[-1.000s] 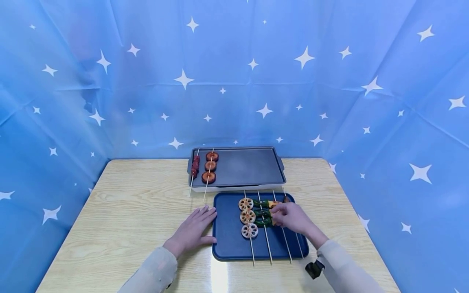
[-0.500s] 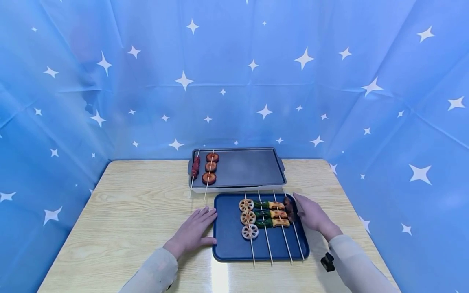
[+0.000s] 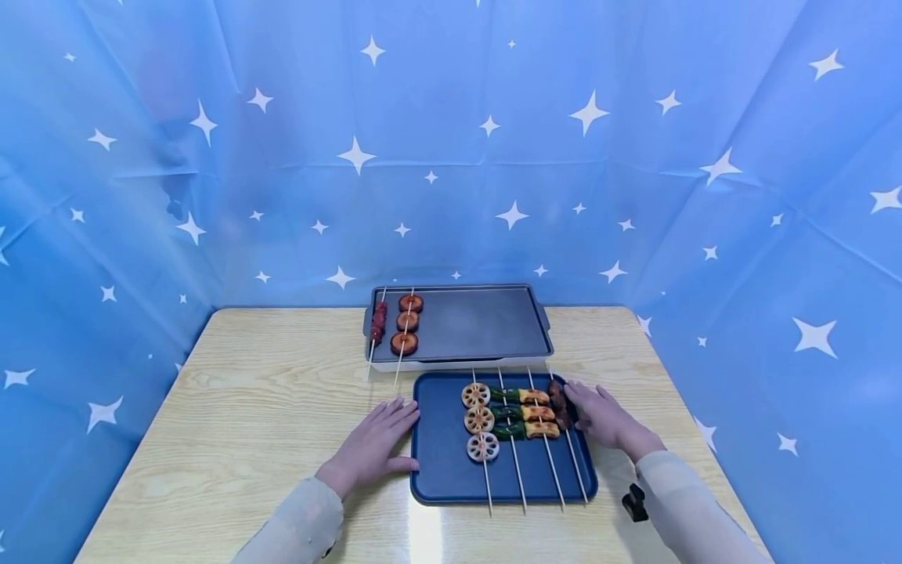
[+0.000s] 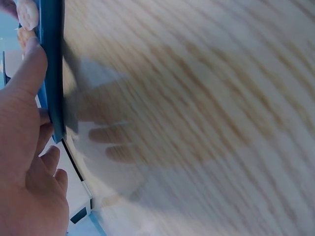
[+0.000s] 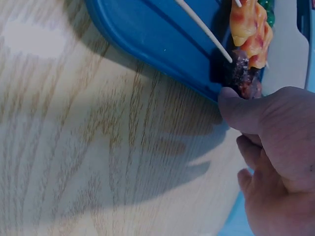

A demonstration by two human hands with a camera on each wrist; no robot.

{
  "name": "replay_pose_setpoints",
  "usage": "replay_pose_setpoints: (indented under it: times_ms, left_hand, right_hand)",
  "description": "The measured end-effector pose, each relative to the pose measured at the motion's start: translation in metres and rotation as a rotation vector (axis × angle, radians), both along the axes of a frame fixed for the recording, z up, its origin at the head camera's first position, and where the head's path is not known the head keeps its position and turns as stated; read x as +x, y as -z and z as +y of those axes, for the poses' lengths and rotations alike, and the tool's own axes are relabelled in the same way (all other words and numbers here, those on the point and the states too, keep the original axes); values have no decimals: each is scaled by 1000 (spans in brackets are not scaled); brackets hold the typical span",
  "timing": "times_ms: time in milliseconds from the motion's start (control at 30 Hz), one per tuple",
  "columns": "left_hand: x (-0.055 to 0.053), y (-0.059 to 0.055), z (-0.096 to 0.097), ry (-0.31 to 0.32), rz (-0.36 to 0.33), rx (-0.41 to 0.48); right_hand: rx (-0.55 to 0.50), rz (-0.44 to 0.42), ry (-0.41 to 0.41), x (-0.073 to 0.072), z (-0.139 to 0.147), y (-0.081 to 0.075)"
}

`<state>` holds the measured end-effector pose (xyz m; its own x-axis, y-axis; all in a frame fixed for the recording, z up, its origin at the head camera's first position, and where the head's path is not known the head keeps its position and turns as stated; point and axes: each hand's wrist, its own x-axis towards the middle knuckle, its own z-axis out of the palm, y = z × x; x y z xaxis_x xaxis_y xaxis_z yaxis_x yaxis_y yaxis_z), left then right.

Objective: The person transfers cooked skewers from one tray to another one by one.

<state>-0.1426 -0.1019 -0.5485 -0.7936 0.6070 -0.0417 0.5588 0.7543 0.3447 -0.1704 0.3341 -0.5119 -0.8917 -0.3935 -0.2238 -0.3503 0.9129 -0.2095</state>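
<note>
A dark blue tray (image 3: pixel 444 478) lies on the table with several skewers on it. From left to right they carry lotus root slices (image 3: pixel 479 420), green peppers (image 3: pixel 509 413), yellow browned pieces (image 3: pixel 539 413) and dark meat-like chunks (image 3: pixel 558 403). My left hand (image 3: pixel 371 446) rests at the tray's left edge, fingers extended and thumb at the rim. On the opposite side, my right hand (image 3: pixel 607 419) touches the right rim beside the dark chunks. In the right wrist view its thumb (image 5: pixel 241 110) lies at the rim, with the other fingers loosely bent outside.
Behind the tray stands a dark griddle (image 3: pixel 479 321) with a light base. At its left lie a red meat skewer (image 3: pixel 377 323) and a skewer of round brown slices (image 3: pixel 406 322), handles jutting over the front edge. A blue starry curtain (image 3: pixel 451 141) hangs behind the wooden table (image 3: pixel 268 392).
My right hand has moved off the yellow skewer pieces to the right and now touches the tray's right edge. The left hand has stayed at the left edge.
</note>
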Motion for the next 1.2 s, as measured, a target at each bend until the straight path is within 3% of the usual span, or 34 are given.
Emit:
replay_pose_setpoints:
  times_ms: [200,400,567,700,833,1033,1200]
  left_hand:
    - [-4,-2,-2,1,-11,62]
    - [-5,-7,-7,-142,-33,195]
    - [-7,-10,-8,-318,-151,331]
    - [-9,-16,-6,-415,-227,487]
    - [-13,-22,-2,-471,-297,638]
    - [-20,-27,6,-548,-418,775]
    - [-28,-29,14,-564,-539,930]
  right_hand:
    - [-2,-37,37,1,2,-1]
    - [-4,-44,50,1,2,-2]
    - [9,-37,34,0,2,-2]
    - [8,-61,36,-1,1,-4]
    - [18,-104,59,-4,-2,-8]
    - [44,-158,104,-6,-7,-11]
    - [57,-157,119,-7,-9,-11]
